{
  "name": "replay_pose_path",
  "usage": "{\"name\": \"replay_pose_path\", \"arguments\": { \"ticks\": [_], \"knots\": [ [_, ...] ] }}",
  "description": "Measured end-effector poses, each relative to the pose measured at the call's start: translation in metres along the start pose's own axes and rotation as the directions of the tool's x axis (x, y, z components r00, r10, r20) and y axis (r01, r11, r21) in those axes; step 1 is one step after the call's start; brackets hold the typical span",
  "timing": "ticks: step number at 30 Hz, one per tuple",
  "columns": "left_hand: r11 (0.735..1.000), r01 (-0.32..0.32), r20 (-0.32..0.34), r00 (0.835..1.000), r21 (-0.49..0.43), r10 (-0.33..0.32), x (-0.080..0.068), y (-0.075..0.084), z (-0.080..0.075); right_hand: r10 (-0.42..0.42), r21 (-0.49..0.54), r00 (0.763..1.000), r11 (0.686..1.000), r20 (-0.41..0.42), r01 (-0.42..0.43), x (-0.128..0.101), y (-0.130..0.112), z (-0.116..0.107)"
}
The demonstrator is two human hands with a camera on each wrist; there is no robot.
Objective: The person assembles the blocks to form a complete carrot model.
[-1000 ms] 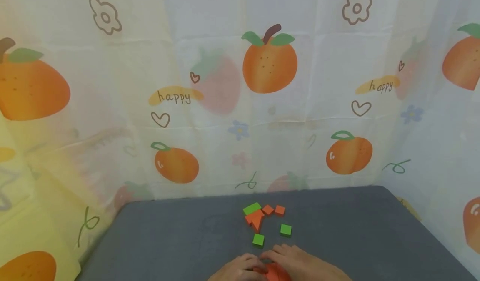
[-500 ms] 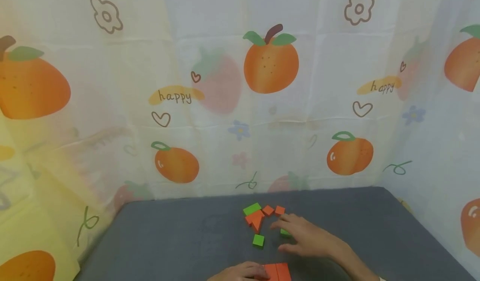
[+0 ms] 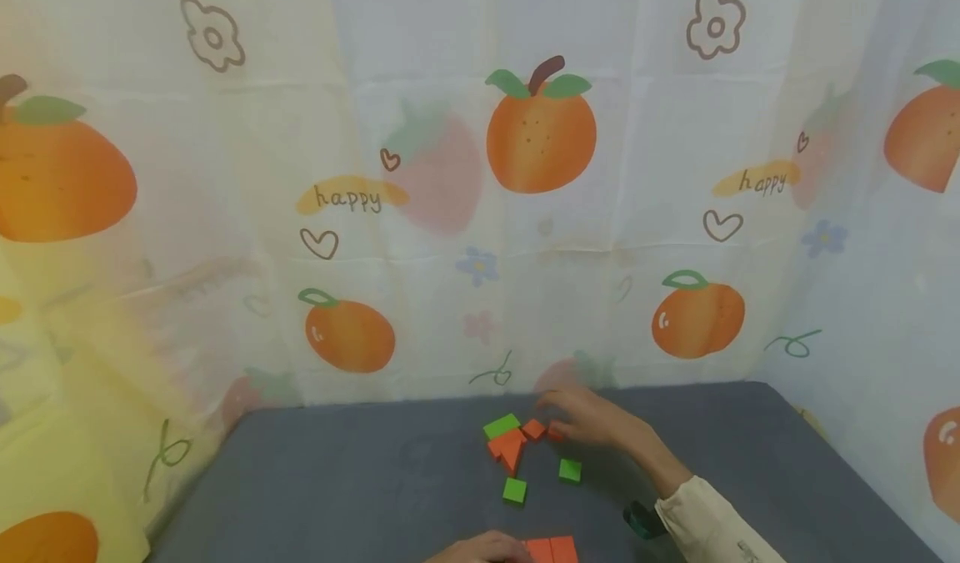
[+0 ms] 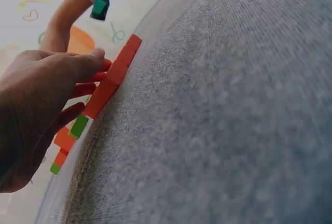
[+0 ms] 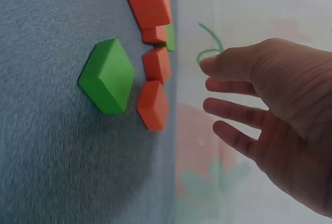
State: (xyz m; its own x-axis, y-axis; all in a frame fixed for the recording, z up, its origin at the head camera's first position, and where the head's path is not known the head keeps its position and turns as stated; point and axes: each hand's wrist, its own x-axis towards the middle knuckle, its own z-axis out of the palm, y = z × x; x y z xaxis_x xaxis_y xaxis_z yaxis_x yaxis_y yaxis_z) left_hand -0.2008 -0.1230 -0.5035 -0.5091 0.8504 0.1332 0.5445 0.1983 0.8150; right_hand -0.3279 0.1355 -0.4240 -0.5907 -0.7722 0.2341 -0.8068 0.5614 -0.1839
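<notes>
At the bottom edge of the head view my left hand (image 3: 483, 548) touches a group of orange-red blocks (image 3: 551, 550) set side by side. The left wrist view shows its fingers relaxed against these blocks (image 4: 104, 86), not wrapped round them. My right hand (image 3: 592, 417) hovers at the far part of the table, fingers loosely extended and holding nothing. Below it lies a small orange-red cube (image 5: 154, 105), partly covered in the head view. Beside that cube are another orange-red cube (image 3: 533, 429) and a green block (image 3: 570, 470).
An orange-red triangular block (image 3: 510, 449) lies against a green oblong block (image 3: 501, 426). Closer to me is another green block (image 3: 514, 490). The grey tabletop (image 3: 337, 480) ends at a fruit-print curtain (image 3: 442, 313). A dark strap device (image 3: 643, 520) sits at my right wrist.
My right hand has left the near orange-red blocks and moved forward, past the right green block, to above the far cubes. My left hand stays by the near blocks.
</notes>
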Motion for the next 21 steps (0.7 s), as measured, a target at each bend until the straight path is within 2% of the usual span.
{"name": "replay_pose_path", "arguments": {
  "ticks": [4,6,10,14,21],
  "knots": [
    [0.999,-0.007,-0.014,1.000,-0.035,0.006,-0.004,0.003,0.001,-0.042,0.000,0.999,0.999,0.028,0.042,0.015,0.003,0.011],
    [0.999,-0.030,-0.008,1.000,-0.027,0.030,-0.003,0.003,0.000,-0.048,-0.011,0.998,0.999,0.048,0.049,0.020,0.005,0.016],
    [0.983,-0.147,-0.002,0.989,0.106,0.148,-0.001,0.001,0.002,-0.022,-0.043,0.996,0.999,0.090,0.026,0.022,0.009,0.028],
    [0.936,-0.252,-0.011,0.965,0.245,0.263,0.002,-0.002,0.004,0.040,-0.055,0.994,0.998,0.100,-0.035,0.019,0.010,0.036],
    [0.924,-0.262,-0.022,0.960,0.279,0.279,0.000,-0.005,0.003,0.037,-0.068,0.998,0.997,0.051,-0.034,0.020,0.009,0.043]
  ]
}}
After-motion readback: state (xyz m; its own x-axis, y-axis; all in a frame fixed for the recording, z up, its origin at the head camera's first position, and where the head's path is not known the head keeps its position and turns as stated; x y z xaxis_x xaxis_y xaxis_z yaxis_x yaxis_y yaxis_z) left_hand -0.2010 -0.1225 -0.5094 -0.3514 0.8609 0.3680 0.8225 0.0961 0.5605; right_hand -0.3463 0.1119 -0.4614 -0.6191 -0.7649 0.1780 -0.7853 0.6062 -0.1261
